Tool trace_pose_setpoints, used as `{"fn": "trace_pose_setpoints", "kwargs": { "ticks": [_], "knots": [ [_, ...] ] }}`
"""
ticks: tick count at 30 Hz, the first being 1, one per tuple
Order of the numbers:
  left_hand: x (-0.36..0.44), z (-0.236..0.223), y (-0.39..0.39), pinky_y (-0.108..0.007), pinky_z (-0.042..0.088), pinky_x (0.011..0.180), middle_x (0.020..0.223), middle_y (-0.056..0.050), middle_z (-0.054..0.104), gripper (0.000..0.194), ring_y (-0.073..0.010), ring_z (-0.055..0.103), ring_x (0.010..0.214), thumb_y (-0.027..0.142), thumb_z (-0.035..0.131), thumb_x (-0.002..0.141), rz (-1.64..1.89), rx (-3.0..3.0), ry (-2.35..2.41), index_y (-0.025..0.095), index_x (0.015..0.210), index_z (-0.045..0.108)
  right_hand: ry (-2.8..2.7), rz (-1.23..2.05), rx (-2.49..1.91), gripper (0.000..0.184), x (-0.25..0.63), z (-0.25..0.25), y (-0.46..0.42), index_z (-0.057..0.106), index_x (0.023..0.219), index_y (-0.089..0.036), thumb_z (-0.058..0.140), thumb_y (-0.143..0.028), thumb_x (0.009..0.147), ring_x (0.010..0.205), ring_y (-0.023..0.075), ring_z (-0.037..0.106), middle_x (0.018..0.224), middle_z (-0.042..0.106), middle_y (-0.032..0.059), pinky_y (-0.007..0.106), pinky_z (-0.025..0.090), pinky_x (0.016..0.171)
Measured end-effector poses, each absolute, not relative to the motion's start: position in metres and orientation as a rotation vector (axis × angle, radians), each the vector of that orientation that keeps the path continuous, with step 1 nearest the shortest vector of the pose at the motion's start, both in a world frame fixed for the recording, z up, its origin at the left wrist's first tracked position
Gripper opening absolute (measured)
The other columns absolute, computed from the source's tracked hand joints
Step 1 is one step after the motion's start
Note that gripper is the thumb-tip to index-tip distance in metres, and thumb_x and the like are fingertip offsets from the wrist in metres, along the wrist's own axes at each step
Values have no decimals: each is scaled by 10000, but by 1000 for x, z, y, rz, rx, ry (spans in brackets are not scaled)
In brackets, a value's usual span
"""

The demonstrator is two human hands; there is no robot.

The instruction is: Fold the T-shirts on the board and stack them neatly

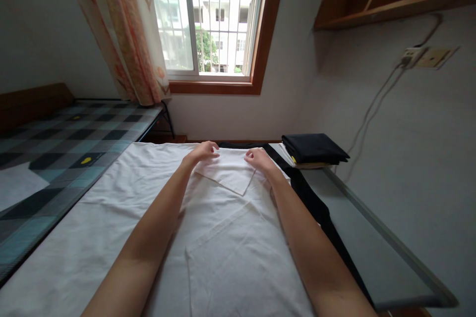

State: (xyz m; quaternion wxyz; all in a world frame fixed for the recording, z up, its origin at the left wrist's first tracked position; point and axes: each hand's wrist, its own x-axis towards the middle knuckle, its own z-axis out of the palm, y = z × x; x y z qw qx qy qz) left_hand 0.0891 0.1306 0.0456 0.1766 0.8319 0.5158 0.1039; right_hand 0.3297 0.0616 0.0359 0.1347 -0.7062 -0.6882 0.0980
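A white cloth (223,247) with stitched seams lies spread before me, slightly wrinkled. Near its far end is a smaller flap (232,173) with a pointed near corner. My left hand (204,151) rests at the left side of this flap, its thumb and forefinger curved but apart. At the flap's right side my right hand (259,158) has its fingertips drawn together on the white cloth. The exact contact under the fingertips is too small to see. Black fabric (312,203) shows from beneath the white cloth along the right and far edges.
A folded black item (314,147) lies on papers at the back right of the pale tabletop (357,228). To the left is a checked bed (107,133) with a white sheet of paper (20,185). Cords (375,96) hang from a wall socket; a shelf (394,2) juts out above.
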Motion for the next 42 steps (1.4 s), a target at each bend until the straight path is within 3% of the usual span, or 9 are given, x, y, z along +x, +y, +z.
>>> {"fn": "trace_pose_setpoints", "kwargs": {
  "ticks": [4,8,11,14,20,29,32,36,42],
  "knots": [
    [113,42,118,-273,456,949,1261,-108,644,569,-244,617,1127,368,675,793,150,2457,1376,178,1319,571,-1997,94,-2146,436,316,27,58,623,1264,-244,522,-479,910,1290,306,413,1383,505,133,427,332,1043],
    [130,36,99,-482,382,1045,1481,-169,431,729,-350,430,1331,567,599,813,-2,2432,1522,221,1431,427,-2042,181,-2199,583,310,16,57,442,1446,-236,356,-551,963,1430,334,209,1569,270,152,533,206,1112],
    [136,28,90,-631,290,1049,1487,-211,391,713,-391,361,1357,639,441,877,45,2448,1664,217,1449,388,-2052,203,-2226,650,310,7,58,304,1523,-235,255,-580,974,1471,320,93,1608,177,138,561,81,1144],
    [138,16,88,-634,213,1085,1459,-200,417,659,-370,340,1359,631,309,923,194,2491,1756,210,1416,427,-2052,161,-2234,704,310,-1,61,244,1544,-226,207,-619,961,1484,295,14,1621,131,122,564,-13,1151],
    [136,-5,96,-613,129,1128,1521,-147,353,678,-358,241,1412,636,294,913,261,2472,1789,250,1464,376,-2028,240,-2281,775,310,-7,64,161,1562,-215,201,-666,932,1488,270,28,1628,71,117,570,-18,1151],
    [122,-4,81,-491,193,1154,1510,-104,402,546,-267,309,1404,542,321,949,394,2526,1734,257,1392,467,-2004,169,-2285,744,311,-10,64,198,1555,-244,220,-651,933,1487,256,57,1628,100,90,543,22,1163],
    [98,-3,69,-513,183,1151,1556,-93,336,596,-309,257,1432,589,324,932,301,2501,1770,270,1421,445,-2002,162,-2274,745,311,-10,64,205,1554,-243,219,-652,931,1487,257,66,1628,104,89,547,27,1163],
    [56,-3,57,-632,117,1123,1588,-83,273,708,-423,168,1441,683,293,892,228,2326,1981,303,1484,369,-2005,170,-2269,744,313,-10,65,213,1552,-244,218,-652,930,1486,260,66,1627,111,83,555,31,1161],
    [31,-4,58,-688,51,1102,1612,-34,209,716,-442,91,1452,695,271,878,219,2236,2058,351,1504,319,-2007,186,-2258,750,314,-8,67,223,1549,-244,215,-660,925,1486,257,69,1627,115,73,560,40,1160]
  ]
}}
